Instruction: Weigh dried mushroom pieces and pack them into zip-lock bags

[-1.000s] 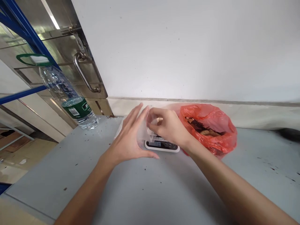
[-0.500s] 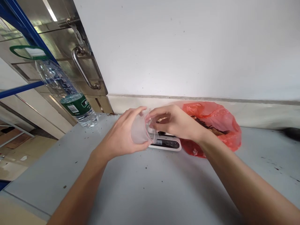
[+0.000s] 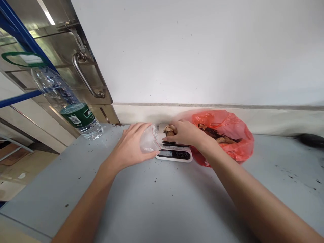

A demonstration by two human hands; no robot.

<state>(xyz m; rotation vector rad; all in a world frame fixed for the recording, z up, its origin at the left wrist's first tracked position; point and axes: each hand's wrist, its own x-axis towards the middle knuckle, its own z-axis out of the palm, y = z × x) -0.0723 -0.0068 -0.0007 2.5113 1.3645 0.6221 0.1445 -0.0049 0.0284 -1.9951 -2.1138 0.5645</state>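
Note:
My left hand [image 3: 135, 143] is curled round a small clear zip-lock bag [image 3: 149, 139], its mouth turned toward the right. Beside the bag, my right hand [image 3: 186, 133] reaches down over the digital scale [image 3: 165, 157], its fingers round brown and tan dried pieces [image 3: 170, 130] on the platform. Part of the pieces is hidden behind the fingers. The scale's display shows digits that look like 110. Behind my right wrist stands an open red plastic bag [image 3: 243, 138] holding more brown dried pieces [image 3: 217, 135].
A large water bottle [image 3: 78, 116] with a green label and handle stands at the table's left end. A white wall [image 3: 192, 67] rises behind the grey table [image 3: 157, 202]. Small dark crumbs are scattered over the tabletop. A dark object [image 3: 311, 140] lies at far right.
My right hand has left the mouth of the clear bag and come down onto the dried pieces on the scale. My left hand, still holding the bag, has lowered slightly.

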